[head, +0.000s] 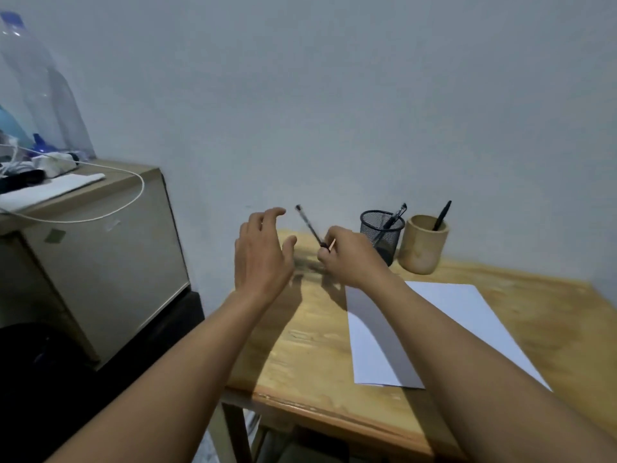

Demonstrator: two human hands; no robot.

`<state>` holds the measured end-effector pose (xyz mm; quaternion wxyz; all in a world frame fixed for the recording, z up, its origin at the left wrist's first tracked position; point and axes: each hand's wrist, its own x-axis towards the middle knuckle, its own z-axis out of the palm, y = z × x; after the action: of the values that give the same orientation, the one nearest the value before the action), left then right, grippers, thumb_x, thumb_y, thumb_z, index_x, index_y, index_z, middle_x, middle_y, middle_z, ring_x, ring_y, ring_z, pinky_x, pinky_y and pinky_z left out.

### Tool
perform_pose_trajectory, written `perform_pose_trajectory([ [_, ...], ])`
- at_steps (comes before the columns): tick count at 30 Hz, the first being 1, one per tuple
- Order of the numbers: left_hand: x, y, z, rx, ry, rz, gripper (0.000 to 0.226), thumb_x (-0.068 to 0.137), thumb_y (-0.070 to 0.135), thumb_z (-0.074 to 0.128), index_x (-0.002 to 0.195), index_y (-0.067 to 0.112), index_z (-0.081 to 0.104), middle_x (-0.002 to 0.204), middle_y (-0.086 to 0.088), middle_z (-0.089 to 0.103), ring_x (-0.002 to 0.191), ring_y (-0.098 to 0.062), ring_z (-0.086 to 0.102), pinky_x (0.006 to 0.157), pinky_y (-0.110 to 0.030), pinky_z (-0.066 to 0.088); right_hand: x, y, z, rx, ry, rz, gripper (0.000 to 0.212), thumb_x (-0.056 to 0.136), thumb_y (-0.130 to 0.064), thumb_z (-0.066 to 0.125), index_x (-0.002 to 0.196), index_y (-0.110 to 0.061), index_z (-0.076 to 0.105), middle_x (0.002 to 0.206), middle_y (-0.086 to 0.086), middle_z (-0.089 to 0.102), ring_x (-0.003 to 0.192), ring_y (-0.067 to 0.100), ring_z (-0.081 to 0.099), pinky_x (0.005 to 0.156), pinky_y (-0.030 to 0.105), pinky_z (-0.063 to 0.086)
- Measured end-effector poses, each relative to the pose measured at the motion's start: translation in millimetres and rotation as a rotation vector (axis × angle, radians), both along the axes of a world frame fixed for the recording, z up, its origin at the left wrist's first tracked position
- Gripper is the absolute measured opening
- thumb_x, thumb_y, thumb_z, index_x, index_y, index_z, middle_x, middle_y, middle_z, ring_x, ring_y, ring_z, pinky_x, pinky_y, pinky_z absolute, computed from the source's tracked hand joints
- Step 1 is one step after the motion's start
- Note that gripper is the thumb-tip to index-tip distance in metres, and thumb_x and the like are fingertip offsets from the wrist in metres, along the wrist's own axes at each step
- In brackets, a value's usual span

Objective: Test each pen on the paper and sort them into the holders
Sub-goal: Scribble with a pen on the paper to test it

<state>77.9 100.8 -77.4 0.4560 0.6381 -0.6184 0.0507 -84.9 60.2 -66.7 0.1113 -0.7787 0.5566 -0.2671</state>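
Right hand (pixel 347 259) pinches a black pen (pixel 309 225) at its lower end, above the far left part of the wooden table (pixel 300 345); the pen tilts up and to the left. Something thin and pale shows by the fingers; cannot tell what. Left hand (pixel 260 252) is spread open, holding nothing, just left of the pen.

Paper sheet (pixel 444 329) lies to the right, nearer than the holders, unmarked where visible. Black mesh holder (pixel 382 233) and wooden cup (pixel 423 243) stand far right, each already holding at least one pen.

Risks:
- end-only grip, so the pen may pivot or slip on the way to the paper;
- right forearm shades the sheet, so a faint test line may be misread;
- holders touch or nearly touch, so a drop into the wrong one is easy.
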Motion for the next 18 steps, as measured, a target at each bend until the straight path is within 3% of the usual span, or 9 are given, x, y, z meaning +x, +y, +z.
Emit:
perform_pose_trajectory([
  [3, -30, -2, 0, 0.059, 0.181, -0.14, 0.05, 0.091, 0.028, 0.065, 0.137, 0.023, 0.045, 0.119, 0.002, 0.059, 0.106, -0.017, 0.057, 0.091, -0.037, 0.047, -28, 9, 11, 0.044, -0.224, -0.113, 0.011, 0.087, -0.026, 0.059, 0.083, -0.016, 0.06, 0.071, 0.0, 0.068, 0.073, 0.021, 0.062, 0.064, 0.033, 0.047],
  [7, -63, -9, 3, 0.308, 0.223, -0.391, 0.03, 0.088, 0.031, 0.072, 0.115, 0.021, 0.072, 0.103, 0.005, 0.073, 0.094, -0.013, 0.068, 0.088, -0.031, 0.053, -59, 17, 18, 0.136, -0.665, -0.153, 0.012, 0.083, -0.017, 0.064, 0.078, -0.006, 0.066, 0.065, 0.004, 0.072, 0.059, 0.022, 0.064, 0.061, 0.034, 0.047],
  [13, -89, -16, 14, 0.22, 0.28, -0.491, 0.012, 0.087, 0.018, 0.073, 0.098, 0.014, 0.078, 0.088, 0.001, 0.077, 0.084, -0.009, 0.07, 0.074, -0.014, 0.049, -84, 26, 22, 0.249, -1.05, -0.114, 0.019, 0.091, -0.011, 0.064, 0.073, -0.01, 0.065, 0.062, 0.004, 0.061, 0.048, 0.011, 0.043, 0.046, 0.022, 0.035],
  [18, -91, -22, 19, 0.254, 0.41, -0.56, 0.014, 0.086, 0.018, 0.075, 0.099, 0.015, 0.08, 0.085, -0.001, 0.078, 0.077, -0.016, 0.073, 0.08, -0.033, 0.06, -87, 29, 24, 0.324, -1.253, -0.053, 0.023, 0.096, -0.005, 0.06, 0.073, -0.009, 0.061, 0.059, 0.003, 0.056, 0.048, 0.008, 0.042, 0.044, 0.017, 0.035],
])
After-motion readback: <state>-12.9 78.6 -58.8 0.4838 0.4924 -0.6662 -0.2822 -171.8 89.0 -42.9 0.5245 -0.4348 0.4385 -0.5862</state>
